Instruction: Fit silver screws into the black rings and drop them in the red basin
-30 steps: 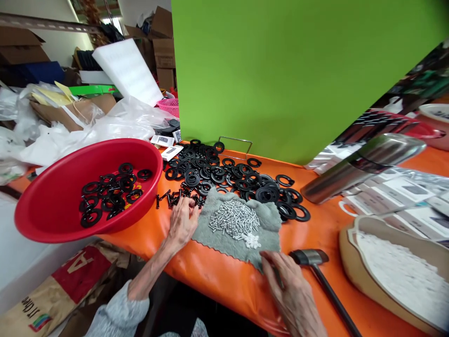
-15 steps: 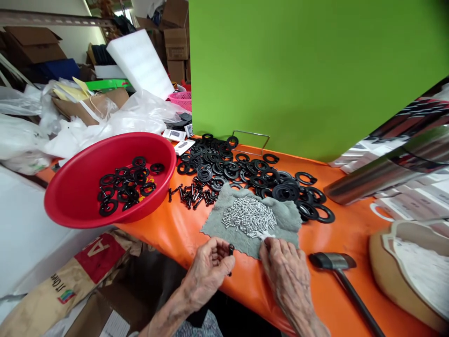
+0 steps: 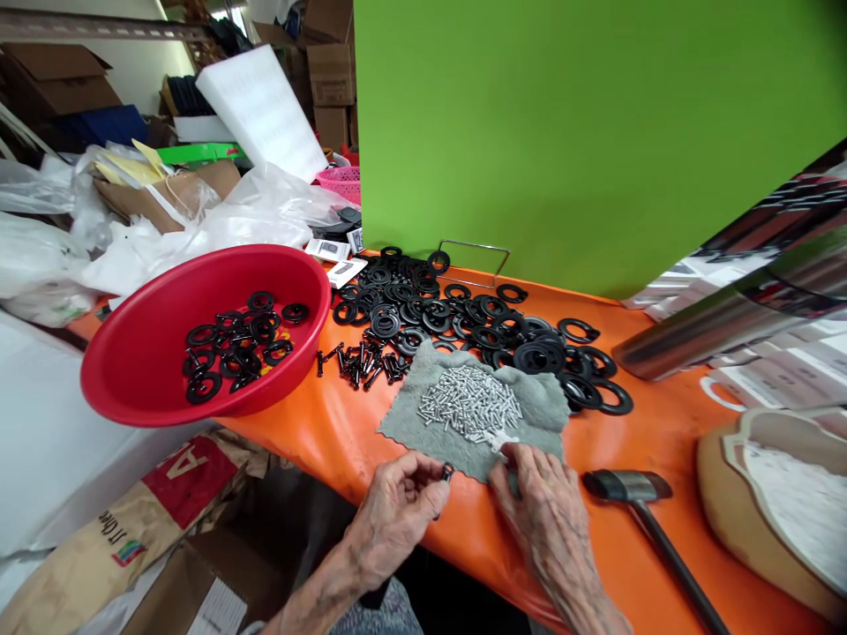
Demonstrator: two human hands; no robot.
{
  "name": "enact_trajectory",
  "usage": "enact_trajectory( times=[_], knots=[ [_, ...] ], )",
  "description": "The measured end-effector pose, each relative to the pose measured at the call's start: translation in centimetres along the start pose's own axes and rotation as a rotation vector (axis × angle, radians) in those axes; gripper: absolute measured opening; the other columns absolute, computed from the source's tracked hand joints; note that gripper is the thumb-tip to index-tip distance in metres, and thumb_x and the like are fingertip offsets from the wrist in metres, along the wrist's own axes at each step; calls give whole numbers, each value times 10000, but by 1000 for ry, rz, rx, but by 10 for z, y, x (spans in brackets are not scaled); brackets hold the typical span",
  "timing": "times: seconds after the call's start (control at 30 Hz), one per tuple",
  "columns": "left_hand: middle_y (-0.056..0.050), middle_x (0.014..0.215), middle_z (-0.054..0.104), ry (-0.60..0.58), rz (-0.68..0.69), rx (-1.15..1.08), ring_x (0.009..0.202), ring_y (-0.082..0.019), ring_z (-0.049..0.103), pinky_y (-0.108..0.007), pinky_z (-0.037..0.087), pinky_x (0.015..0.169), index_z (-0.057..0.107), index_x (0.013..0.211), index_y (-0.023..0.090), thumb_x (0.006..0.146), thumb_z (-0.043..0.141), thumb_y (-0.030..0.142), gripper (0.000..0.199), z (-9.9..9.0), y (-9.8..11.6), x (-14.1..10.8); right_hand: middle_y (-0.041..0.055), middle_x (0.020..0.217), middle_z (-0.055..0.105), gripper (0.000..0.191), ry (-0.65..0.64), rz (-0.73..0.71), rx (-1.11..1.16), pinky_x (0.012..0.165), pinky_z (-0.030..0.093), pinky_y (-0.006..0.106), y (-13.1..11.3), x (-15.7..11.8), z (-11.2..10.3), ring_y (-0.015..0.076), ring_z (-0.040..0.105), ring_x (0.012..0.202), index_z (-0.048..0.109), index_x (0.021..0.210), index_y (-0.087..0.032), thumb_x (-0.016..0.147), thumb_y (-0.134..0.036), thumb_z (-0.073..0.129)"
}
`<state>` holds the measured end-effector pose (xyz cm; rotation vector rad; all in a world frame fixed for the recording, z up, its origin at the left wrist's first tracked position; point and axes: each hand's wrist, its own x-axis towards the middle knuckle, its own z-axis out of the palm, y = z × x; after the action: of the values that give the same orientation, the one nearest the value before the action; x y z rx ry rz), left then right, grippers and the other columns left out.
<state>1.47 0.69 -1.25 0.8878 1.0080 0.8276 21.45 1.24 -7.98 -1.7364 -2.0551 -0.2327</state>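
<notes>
In the head view, the left hand is near the front edge of the orange tabletop. Its fingers are closed and pinch one small black part at the tips. The right hand is just to the right of these fingers, at the near edge of a grey cloth. Its fingers are a little curled, and I cannot tell if they hold something. Small white bits lie just above these fingertips, and a heap of silver screws lies farther ahead on the same cloth. Ahead and to the left of the fingers is a red basin with some black rings inside, and a small group of black bolts lies beside it on the tabletop. Many more loose black rings lie straight ahead of the fingers, so more rings are outside the basin than inside. A mallet lies to the right of the fingers.
</notes>
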Motion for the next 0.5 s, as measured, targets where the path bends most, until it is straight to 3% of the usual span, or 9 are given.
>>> enact_trajectory(
  times=[0.13, 0.27, 0.37, 0.5],
  knots=[
    [-20, 787, 562, 4, 14, 35, 687, -108, 474, -224, 405, 650, 606, 879, 123, 761, 663, 360, 270, 1, -4, 1, 36, 800, 647, 101, -11, 45, 216, 645, 485, 280, -13, 0, -22, 170, 617, 704, 524, 950, -206, 927, -268, 448],
    [-22, 807, 559, 3, 34, 114, 710, -120, 479, -234, 408, 664, 605, 884, 133, 785, 629, 328, 221, 2, -7, 2, -15, 725, 612, 143, -65, 262, 677, 586, 488, 214, -41, 0, -43, 123, 604, 629, 531, 870, -238, 930, -358, 484],
    [-11, 776, 539, -3, 61, 194, 679, -115, 468, -240, 410, 660, 609, 880, 128, 804, 600, 317, 203, 4, -5, 3, -14, 715, 596, 181, -116, 358, 849, 593, 481, 220, -53, -1, -45, 127, 581, 635, 563, 850, -236, 914, -395, 505],
    [-14, 780, 540, -2, 102, 269, 671, -113, 469, -236, 407, 639, 613, 866, 122, 819, 577, 300, 188, 5, -2, 2, 0, 724, 589, 191, -85, 366, 913, 622, 481, 239, -57, -2, -38, 142, 566, 666, 587, 824, -228, 893, -396, 531]
  ],
)
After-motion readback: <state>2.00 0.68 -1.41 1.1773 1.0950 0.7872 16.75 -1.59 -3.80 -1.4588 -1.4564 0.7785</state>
